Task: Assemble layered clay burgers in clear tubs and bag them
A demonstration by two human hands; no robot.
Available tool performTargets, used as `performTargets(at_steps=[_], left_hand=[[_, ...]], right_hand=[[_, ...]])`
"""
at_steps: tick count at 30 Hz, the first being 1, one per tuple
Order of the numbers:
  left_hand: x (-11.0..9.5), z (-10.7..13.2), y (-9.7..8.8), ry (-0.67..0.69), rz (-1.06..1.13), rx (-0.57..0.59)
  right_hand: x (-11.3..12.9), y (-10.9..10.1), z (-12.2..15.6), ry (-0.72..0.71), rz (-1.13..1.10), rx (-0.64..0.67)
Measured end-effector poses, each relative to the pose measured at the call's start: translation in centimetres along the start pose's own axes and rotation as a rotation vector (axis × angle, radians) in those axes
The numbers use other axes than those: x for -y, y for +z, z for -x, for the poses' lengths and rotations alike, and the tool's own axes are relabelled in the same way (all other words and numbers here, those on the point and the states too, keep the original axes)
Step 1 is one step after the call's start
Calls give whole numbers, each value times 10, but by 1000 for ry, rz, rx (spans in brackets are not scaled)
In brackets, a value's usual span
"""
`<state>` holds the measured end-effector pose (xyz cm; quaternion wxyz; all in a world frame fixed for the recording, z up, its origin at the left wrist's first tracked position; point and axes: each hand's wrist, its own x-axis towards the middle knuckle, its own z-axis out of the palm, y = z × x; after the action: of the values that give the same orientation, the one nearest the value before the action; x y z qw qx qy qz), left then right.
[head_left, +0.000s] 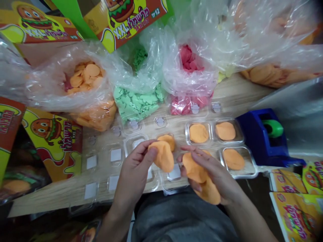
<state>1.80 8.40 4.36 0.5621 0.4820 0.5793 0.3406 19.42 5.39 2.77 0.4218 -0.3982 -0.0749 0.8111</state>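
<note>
**Gripping soft orange discs (pixel 163 156) over clear plastic trays (pixel 186 133)**

The left hand (pixel 135 171) pinches one disc between thumb and fingers. The right hand (pixel 214 171) curls around two more, loosely stacked against its fingers. Both hands hover just above the trays, and the discs they hold touch nothing else.

Just ahead of the left hand's grip, a lone disc (pixel 166 141) sits in a compartment. Ahead of the right hand, three more discs (pixel 199 133) lie in their own compartments. Left of the grip, small white squares (pixel 116 155) mark other compartments.

Farther ahead, open plastic bags hold orange discs (pixel 85 79), green pieces (pixel 137 101) and red pieces (pixel 189 101). A blue tape dispenser (pixel 262 136) stands right of the right hand, on a wooden table (pixel 50 198). Burger-printed cardboard boxes (pixel 54 148) flank the table.
</note>
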Motion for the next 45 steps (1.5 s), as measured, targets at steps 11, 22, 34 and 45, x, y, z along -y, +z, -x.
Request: performTargets(at_steps=[11, 22, 34, 45], left_hand=[[46, 16, 32, 559, -1060, 151], [46, 32, 17, 639, -869, 234], [16, 22, 22, -162, 223, 130], [63, 51, -55, 185, -615, -121]], right_hand=[[24, -24, 6, -212, -152, -119], [43, -36, 11, -316, -423, -399], [-4, 32, -13, -419, -338, -13], [-3, 4, -20, -379, -229, -297]])
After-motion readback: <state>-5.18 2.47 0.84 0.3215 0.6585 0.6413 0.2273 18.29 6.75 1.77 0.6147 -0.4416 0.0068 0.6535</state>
